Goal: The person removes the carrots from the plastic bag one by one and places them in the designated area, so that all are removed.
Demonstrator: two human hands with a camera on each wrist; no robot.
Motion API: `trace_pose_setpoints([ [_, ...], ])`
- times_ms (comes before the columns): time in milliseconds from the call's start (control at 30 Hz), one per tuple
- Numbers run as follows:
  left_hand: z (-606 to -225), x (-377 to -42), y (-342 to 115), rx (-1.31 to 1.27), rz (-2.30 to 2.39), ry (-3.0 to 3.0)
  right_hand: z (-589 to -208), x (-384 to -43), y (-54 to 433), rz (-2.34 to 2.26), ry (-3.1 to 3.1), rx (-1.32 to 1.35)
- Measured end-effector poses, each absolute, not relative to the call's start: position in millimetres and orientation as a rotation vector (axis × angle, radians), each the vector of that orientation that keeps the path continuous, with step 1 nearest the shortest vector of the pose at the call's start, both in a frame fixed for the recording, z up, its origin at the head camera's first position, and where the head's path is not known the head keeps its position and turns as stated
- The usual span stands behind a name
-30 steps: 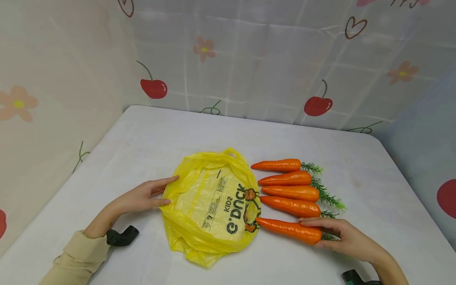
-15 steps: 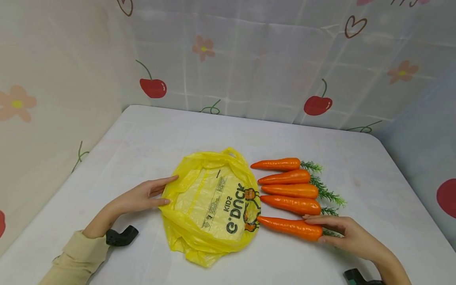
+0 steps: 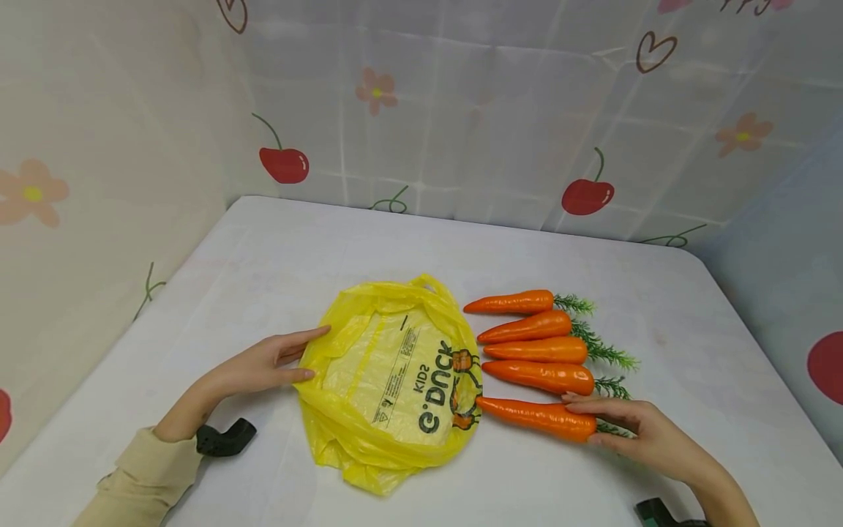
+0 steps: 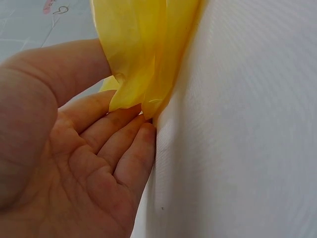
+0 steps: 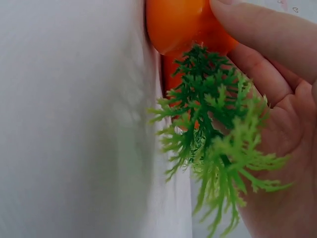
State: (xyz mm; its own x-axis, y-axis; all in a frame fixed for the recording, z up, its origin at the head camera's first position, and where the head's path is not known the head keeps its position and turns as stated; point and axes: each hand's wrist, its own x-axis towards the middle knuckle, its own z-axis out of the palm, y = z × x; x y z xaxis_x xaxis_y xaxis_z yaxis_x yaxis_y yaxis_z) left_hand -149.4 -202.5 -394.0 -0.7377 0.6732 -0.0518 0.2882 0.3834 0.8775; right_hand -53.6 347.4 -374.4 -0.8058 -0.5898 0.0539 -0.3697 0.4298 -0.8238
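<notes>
A yellow plastic bag [image 3: 369, 366] with a printed duck lies spread on the white table, its mouth open. My left hand [image 3: 266, 362] touches its left edge, thumb and fingers apart; in the left wrist view a fold of the bag [image 4: 143, 54] hides the fingertips. Right of the bag, several orange carrots lie in a row, tips toward it and green tops to the right. My right hand [image 3: 635, 432] holds the nearest carrot [image 3: 533, 417] at its thick end, fingers on the far side, thumb on the near side. Its leafy top [image 5: 208, 119] hangs before the palm.
The other carrots [image 3: 540, 377] lie close together beyond the held one. A white table [image 3: 316, 241] meets a patterned cloth wall [image 3: 461, 132] at the back, with walls at both sides. A black device [image 3: 226, 437] is at the left wrist, another [image 3: 658, 512] at the right.
The nearest carrot has moved slightly away from me, toward the row, with the right hand. The other carrots have also shifted a little farther back. Left hand and bag stay put.
</notes>
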Motion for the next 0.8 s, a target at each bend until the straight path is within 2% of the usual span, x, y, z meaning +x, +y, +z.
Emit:
trace_pose_setpoints([
  [300, -393.3, -148.9, -201.5, 0.846, 1.290, 2.269, -374.0, -53.2, 346.6, -1.319, 2.431, -0.892],
  [800, -395.4, -150.8, -202.4, 0.835, 1.303, 2.246, -370.7, -48.6, 346.8, -1.177, 2.614, -0.838],
])
